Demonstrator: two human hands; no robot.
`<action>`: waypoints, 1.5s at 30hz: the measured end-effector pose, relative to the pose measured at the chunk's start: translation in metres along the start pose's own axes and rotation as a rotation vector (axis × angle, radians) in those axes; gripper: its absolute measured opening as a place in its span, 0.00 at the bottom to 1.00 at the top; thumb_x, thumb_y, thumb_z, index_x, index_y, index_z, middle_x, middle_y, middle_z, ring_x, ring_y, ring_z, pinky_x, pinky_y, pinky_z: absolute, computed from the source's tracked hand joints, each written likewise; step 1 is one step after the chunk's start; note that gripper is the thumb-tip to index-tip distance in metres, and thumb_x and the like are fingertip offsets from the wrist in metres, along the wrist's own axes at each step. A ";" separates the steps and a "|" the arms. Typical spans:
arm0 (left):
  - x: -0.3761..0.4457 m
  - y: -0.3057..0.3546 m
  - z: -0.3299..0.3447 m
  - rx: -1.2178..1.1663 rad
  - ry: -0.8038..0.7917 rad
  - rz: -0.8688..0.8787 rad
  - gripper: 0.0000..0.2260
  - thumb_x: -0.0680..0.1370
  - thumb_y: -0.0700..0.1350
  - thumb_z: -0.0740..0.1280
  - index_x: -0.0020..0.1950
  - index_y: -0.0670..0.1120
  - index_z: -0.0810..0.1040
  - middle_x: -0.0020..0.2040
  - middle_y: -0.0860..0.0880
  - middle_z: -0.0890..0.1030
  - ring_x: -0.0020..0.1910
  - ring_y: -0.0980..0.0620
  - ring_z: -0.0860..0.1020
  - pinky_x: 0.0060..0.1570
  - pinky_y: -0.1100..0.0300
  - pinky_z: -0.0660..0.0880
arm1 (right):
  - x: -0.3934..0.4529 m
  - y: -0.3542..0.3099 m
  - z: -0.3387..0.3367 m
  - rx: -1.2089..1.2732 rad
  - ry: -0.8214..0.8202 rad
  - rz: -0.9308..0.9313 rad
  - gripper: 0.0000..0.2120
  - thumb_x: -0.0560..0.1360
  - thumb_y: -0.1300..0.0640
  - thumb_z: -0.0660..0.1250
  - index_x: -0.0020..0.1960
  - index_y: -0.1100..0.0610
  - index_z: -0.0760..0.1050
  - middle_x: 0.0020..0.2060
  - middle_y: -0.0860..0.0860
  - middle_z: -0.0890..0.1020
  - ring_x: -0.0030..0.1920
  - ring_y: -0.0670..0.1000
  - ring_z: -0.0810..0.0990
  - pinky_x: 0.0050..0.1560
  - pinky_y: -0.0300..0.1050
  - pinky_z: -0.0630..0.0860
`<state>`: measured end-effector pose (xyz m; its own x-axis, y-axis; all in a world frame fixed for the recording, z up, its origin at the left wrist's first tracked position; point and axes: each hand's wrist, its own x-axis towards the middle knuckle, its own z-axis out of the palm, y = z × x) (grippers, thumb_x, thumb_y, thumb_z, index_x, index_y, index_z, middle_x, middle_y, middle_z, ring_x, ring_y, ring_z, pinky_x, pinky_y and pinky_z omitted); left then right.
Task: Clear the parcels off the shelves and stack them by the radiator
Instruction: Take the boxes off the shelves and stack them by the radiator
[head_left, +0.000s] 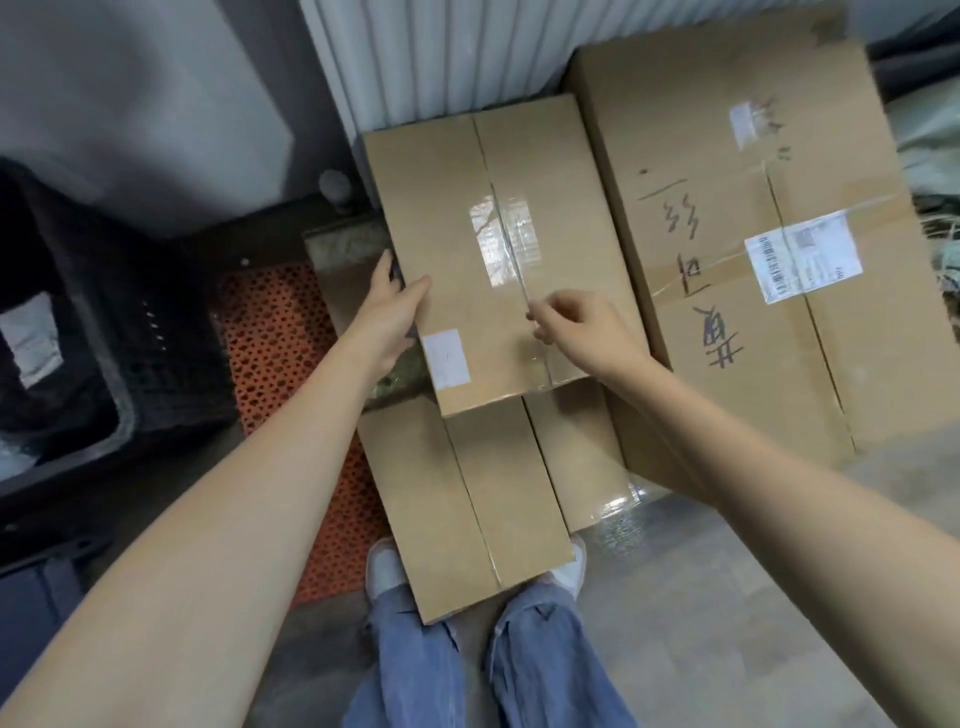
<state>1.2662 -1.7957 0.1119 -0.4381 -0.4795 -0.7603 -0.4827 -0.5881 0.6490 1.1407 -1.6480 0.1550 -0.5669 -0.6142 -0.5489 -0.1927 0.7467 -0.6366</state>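
A long brown cardboard parcel lies on top of a stack, its far end against the white ribbed radiator. My left hand grips the parcel's left edge, thumb on top and fingers down the side. My right hand hovers just above the parcel's taped centre seam, fingers loosely curled and holding nothing. Under it lie two more brown parcels, their near ends sticking out toward my feet. A large tall parcel with black handwriting and a white shipping label stands to the right.
A dark plastic crate sits at the left on an orange perforated mat. Grey concrete floor lies at the lower right. My feet in white shoes stand right at the stack's near end.
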 end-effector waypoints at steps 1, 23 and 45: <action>-0.008 0.003 -0.003 0.039 -0.022 -0.027 0.29 0.81 0.44 0.58 0.77 0.55 0.46 0.72 0.54 0.67 0.67 0.52 0.67 0.65 0.48 0.65 | -0.010 0.003 -0.001 -0.040 -0.076 0.042 0.16 0.78 0.53 0.61 0.46 0.66 0.79 0.42 0.60 0.83 0.45 0.55 0.79 0.50 0.46 0.74; -0.125 -0.013 -0.068 0.363 -0.076 -0.264 0.21 0.81 0.51 0.56 0.74 0.53 0.61 0.65 0.46 0.74 0.59 0.50 0.73 0.60 0.51 0.69 | -0.044 -0.004 0.026 -0.040 -0.245 0.526 0.20 0.77 0.53 0.58 0.61 0.67 0.70 0.44 0.55 0.70 0.39 0.52 0.69 0.39 0.43 0.69; -0.735 0.075 -0.129 0.255 0.772 -0.096 0.18 0.81 0.49 0.55 0.72 0.51 0.66 0.64 0.47 0.74 0.58 0.50 0.75 0.41 0.61 0.71 | -0.484 -0.445 -0.054 -0.766 -0.748 -0.896 0.17 0.80 0.58 0.56 0.67 0.60 0.70 0.65 0.56 0.74 0.61 0.56 0.74 0.56 0.50 0.73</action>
<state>1.6493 -1.5715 0.7162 0.2145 -0.8029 -0.5562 -0.6901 -0.5276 0.4954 1.4575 -1.6697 0.7335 0.4915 -0.7587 -0.4275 -0.7802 -0.1655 -0.6032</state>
